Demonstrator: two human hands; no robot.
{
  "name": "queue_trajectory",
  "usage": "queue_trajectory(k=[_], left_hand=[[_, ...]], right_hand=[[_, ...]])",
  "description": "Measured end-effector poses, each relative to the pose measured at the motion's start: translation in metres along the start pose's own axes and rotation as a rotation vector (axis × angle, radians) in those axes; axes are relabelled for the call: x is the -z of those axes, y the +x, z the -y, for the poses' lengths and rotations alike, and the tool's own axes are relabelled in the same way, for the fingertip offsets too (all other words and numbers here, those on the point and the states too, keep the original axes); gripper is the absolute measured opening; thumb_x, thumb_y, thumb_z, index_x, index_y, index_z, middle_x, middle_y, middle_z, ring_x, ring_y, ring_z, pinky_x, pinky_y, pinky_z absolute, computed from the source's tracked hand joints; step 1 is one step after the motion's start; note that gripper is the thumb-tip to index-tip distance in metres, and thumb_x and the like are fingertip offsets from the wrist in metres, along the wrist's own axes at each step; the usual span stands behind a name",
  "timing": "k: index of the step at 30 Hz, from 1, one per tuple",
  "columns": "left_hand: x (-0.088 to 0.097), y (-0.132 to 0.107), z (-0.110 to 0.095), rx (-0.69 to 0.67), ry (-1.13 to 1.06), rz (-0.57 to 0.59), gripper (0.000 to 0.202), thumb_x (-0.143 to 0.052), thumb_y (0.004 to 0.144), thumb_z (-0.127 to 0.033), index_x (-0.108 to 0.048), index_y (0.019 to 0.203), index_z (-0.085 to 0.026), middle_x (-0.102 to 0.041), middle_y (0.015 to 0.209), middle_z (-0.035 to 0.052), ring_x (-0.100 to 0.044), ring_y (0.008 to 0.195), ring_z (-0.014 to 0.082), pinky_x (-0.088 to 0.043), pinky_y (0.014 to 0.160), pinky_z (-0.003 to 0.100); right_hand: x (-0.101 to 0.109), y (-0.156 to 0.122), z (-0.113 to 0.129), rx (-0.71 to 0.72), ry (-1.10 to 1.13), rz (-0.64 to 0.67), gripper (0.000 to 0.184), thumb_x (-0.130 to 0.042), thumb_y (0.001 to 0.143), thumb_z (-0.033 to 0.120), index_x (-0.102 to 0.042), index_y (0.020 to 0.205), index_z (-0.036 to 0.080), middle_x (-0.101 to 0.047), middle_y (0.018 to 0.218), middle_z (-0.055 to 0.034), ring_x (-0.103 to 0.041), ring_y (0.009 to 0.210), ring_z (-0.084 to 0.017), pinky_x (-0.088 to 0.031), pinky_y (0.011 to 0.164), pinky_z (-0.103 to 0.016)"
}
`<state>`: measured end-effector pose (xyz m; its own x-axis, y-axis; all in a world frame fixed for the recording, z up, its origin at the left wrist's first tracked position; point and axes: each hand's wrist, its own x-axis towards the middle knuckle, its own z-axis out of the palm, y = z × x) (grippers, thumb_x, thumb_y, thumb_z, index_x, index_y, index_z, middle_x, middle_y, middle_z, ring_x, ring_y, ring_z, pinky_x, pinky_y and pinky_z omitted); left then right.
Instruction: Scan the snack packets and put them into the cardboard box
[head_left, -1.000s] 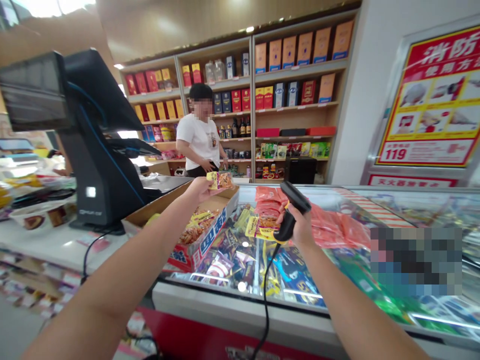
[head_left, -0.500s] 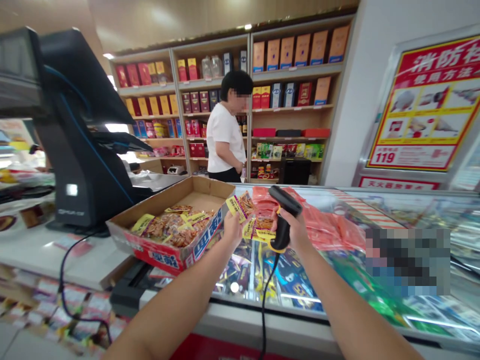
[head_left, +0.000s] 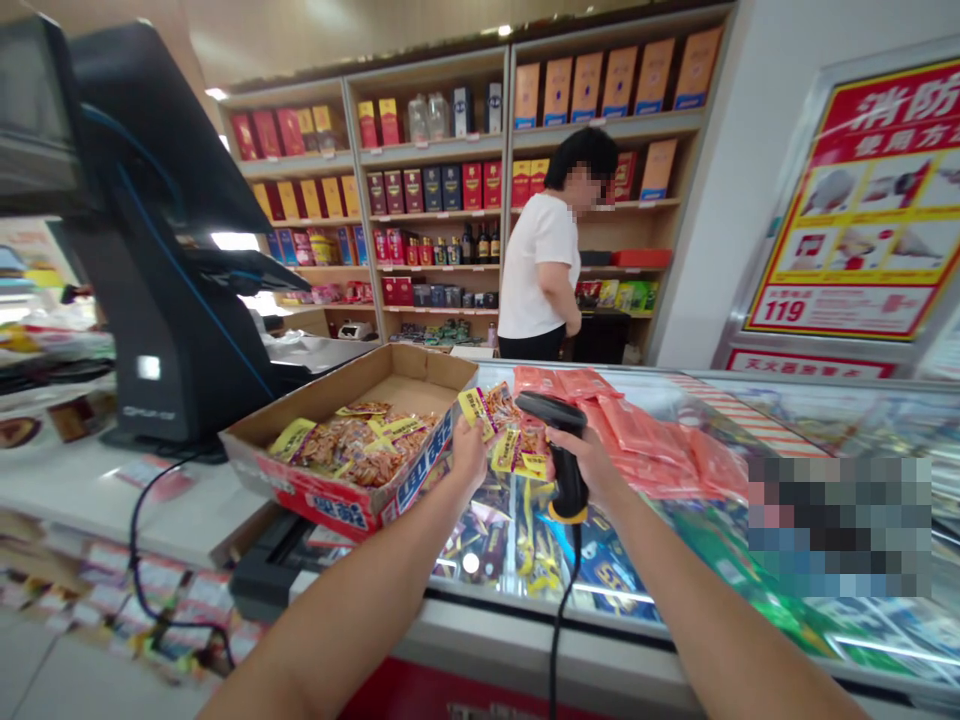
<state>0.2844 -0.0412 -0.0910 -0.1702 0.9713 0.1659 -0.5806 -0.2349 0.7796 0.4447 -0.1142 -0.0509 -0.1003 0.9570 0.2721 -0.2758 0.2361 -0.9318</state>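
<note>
My left hand (head_left: 469,455) is closed on a yellow-edged snack packet (head_left: 498,402) just past the right rim of an open cardboard box (head_left: 315,505). Inside that box lie several similar snack packets (head_left: 360,445). My right hand (head_left: 587,460) grips a black barcode scanner (head_left: 568,450), its head turned left toward the packet. A black cable (head_left: 565,620) hangs from the scanner's handle. Another yellow-edged packet (head_left: 517,460) shows between my hands, just below the held one; I cannot tell whether it is held too.
Red-orange packages (head_left: 637,435) lie on the glass-topped case (head_left: 510,590). A black checkout terminal (head_left: 172,300) stands at left. Beyond the case, a person in a white shirt (head_left: 536,265) is in front of shelves of boxed goods (head_left: 431,190).
The scanner has tilted more upright and shifted slightly right, its head still toward the packet. My left hand keeps its hold. The person behind the case has moved right.
</note>
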Motion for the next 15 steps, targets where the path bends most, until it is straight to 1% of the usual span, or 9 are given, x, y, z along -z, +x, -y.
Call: queue_trajectory(k=[7,10,13,15], left_hand=[[0.0014,-0.0016,0.0006,0.018,-0.009,0.014,0.019,-0.063,0.074,-0.018,-0.053,0.089,-0.019,-0.066,0.090,0.0005,-0.065,0.083,0.0133,-0.055,0.088,0.041],[0.0011,-0.0019,0.0001,0.021,0.010,0.011,0.018,-0.062,0.075,-0.018,-0.052,0.091,-0.019,-0.065,0.092,0.0008,-0.065,0.083,0.0127,-0.056,0.087,0.039],[0.0005,-0.0017,-0.0005,0.023,0.002,-0.004,0.016,-0.059,0.077,-0.014,-0.053,0.091,-0.019,-0.064,0.088,0.0000,-0.064,0.079,0.0111,-0.057,0.085,0.037],[0.0000,-0.0016,-0.0010,0.026,-0.005,-0.016,0.017,-0.058,0.076,-0.013,-0.053,0.091,-0.019,-0.064,0.088,-0.0001,-0.064,0.078,0.0111,-0.057,0.084,0.037]], right_hand=[[-0.0006,-0.0018,0.0008,-0.040,-0.068,0.021,0.027,-0.070,0.071,0.040,-0.061,0.058,0.018,-0.056,0.042,0.0009,-0.053,0.033,-0.013,-0.042,0.032,-0.022],[-0.0003,-0.0015,0.0009,-0.040,-0.063,0.001,0.027,-0.070,0.070,0.040,-0.062,0.058,0.018,-0.057,0.044,0.0006,-0.054,0.034,-0.013,-0.042,0.034,-0.022],[-0.0003,-0.0004,0.0007,-0.026,-0.047,-0.005,0.026,-0.071,0.069,0.040,-0.063,0.062,0.017,-0.059,0.046,0.0000,-0.054,0.034,-0.013,-0.042,0.034,-0.023],[-0.0005,0.0003,0.0004,0.006,-0.028,-0.024,0.026,-0.073,0.067,0.040,-0.064,0.066,0.016,-0.062,0.052,-0.0008,-0.055,0.035,-0.014,-0.042,0.033,-0.023]])
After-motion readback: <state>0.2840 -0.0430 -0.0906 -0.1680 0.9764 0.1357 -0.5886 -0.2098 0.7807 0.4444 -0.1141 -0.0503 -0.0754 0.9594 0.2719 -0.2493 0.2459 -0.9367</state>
